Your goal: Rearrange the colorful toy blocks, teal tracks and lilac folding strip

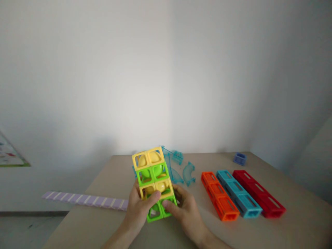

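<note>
L hand [138, 203] & R hand [187, 208] pinching yellow-green hollow plastic blocks [155, 181] above desk [93, 230]; prob. joining step; next needs even pressure.

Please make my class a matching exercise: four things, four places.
1. yellow-and-green block
2. lilac strip
3. red bar
4. small blue block

A. near the back right corner of the table
B. right of the light-blue bar
C. in left hand and right hand
D. jutting past the table's left edge

1-C; 2-D; 3-B; 4-A

Place: indoor room, type unclear | pale walls [103, 69] | table [116, 180] | poster [9, 155]
</note>
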Demonstrator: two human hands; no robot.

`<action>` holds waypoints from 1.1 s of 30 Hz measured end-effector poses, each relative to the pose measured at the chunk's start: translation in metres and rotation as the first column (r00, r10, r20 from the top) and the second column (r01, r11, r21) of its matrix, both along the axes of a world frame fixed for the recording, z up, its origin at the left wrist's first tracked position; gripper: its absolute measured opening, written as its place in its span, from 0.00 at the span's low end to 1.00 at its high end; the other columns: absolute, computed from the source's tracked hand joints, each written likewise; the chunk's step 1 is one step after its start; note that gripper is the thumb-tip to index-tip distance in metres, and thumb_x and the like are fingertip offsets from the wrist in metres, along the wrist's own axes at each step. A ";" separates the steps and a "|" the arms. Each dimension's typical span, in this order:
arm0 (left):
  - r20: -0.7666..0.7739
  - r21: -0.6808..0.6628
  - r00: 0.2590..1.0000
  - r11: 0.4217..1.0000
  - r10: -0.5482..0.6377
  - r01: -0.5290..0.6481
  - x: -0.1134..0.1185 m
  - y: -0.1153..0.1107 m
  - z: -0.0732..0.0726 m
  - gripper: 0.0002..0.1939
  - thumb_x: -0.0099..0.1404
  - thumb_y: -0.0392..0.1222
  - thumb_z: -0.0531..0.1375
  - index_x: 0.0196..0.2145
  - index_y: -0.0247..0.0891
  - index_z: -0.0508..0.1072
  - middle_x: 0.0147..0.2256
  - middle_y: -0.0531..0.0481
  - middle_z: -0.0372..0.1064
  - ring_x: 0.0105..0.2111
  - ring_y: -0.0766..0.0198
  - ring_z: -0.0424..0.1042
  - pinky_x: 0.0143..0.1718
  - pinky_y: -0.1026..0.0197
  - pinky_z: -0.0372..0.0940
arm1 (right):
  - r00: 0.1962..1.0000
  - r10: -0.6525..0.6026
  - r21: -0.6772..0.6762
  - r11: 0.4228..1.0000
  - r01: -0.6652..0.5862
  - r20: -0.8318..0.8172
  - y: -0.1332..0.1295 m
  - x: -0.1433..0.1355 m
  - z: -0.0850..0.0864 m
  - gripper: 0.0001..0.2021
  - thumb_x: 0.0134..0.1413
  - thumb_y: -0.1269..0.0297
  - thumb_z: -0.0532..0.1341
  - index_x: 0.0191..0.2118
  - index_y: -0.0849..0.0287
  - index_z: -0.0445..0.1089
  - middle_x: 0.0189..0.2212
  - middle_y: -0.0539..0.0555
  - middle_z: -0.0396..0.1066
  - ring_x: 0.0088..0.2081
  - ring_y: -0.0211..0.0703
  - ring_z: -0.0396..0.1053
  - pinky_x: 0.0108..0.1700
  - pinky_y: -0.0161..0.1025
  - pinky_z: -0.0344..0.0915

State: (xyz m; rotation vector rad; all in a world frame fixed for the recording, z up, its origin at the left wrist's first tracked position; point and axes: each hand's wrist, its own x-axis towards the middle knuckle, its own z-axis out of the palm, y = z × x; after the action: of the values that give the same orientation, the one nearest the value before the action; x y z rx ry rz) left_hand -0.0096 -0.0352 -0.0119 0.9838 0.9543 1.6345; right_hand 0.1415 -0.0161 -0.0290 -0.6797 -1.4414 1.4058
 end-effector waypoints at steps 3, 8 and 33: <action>0.012 0.036 1.000 0.999 0.005 -0.006 -0.006 0.000 -0.002 0.25 0.46 0.41 0.71 0.43 0.37 0.71 0.38 0.44 0.77 0.36 0.51 0.77 0.38 0.52 0.73 | 0.992 0.096 -0.024 0.995 -0.098 -0.077 0.001 0.002 0.003 0.24 0.46 0.59 0.70 0.49 0.59 0.71 0.44 0.56 0.75 0.46 0.53 0.71 0.45 0.44 0.67; 0.073 0.010 0.997 1.000 -0.015 0.014 -0.011 0.002 -0.007 0.24 0.48 0.42 0.70 0.44 0.37 0.72 0.40 0.44 0.77 0.39 0.52 0.77 0.41 0.52 0.72 | 0.973 0.177 -0.044 0.982 -0.185 -0.148 -0.001 0.005 0.013 0.22 0.44 0.58 0.71 0.47 0.58 0.73 0.39 0.53 0.76 0.40 0.47 0.72 0.41 0.40 0.66; -0.010 0.064 0.986 0.984 0.166 -0.165 -0.010 0.004 0.001 0.30 0.47 0.41 0.71 0.47 0.38 0.68 0.40 0.44 0.76 0.40 0.52 0.76 0.41 0.54 0.71 | 0.995 -0.095 -0.047 0.994 0.095 -0.007 0.001 0.001 0.003 0.21 0.49 0.54 0.67 0.46 0.60 0.69 0.37 0.55 0.73 0.38 0.47 0.70 0.40 0.41 0.66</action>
State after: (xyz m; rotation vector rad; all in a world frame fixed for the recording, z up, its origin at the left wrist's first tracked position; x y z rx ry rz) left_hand -0.0195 -0.0309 -0.0108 0.9815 1.0233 1.8073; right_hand 0.1429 -0.0151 -0.0265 -0.7611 -1.3552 1.3701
